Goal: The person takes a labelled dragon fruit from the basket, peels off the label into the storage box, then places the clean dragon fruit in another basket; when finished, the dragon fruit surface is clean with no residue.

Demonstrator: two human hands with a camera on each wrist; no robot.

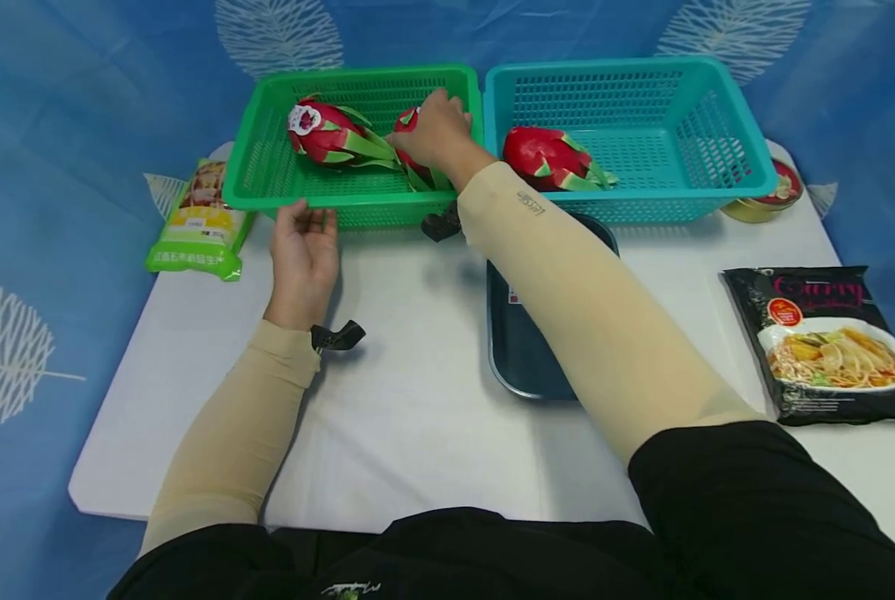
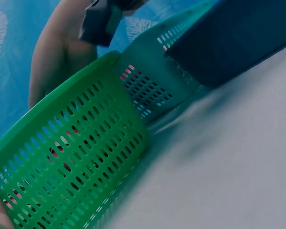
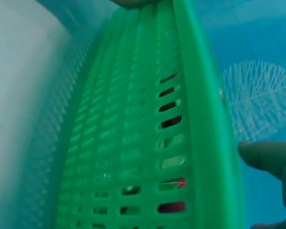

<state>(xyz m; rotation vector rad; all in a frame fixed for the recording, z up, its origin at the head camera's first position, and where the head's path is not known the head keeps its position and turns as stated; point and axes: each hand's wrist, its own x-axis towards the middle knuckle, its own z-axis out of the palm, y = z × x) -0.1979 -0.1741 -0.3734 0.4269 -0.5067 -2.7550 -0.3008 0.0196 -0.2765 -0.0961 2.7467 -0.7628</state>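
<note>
My right hand [image 1: 440, 137] reaches into the green basket [image 1: 267, 202], over a dragon fruit [image 1: 408, 119] that it partly covers. In the right wrist view the thumb [image 3: 264, 155] shows above the basket rim, apart from the other fingers, with blue cloth visible between them. Another dragon fruit [image 1: 323, 137] with a round white sticker lies to the left in the same basket. My left hand [image 1: 305, 258] is palm up at the basket's front, its fingertips right at the wall under the rim. A third dragon fruit [image 1: 545, 158] lies in the turquoise basket [image 1: 717, 200].
Beneath my right forearm is a dark tray [image 1: 515, 358], partly hidden. A green and yellow food bag [image 1: 203, 229] lies at the left, a black curry noodle packet [image 1: 822, 342] at the right. A round tin [image 1: 762, 204] sits behind the turquoise basket's right corner.
</note>
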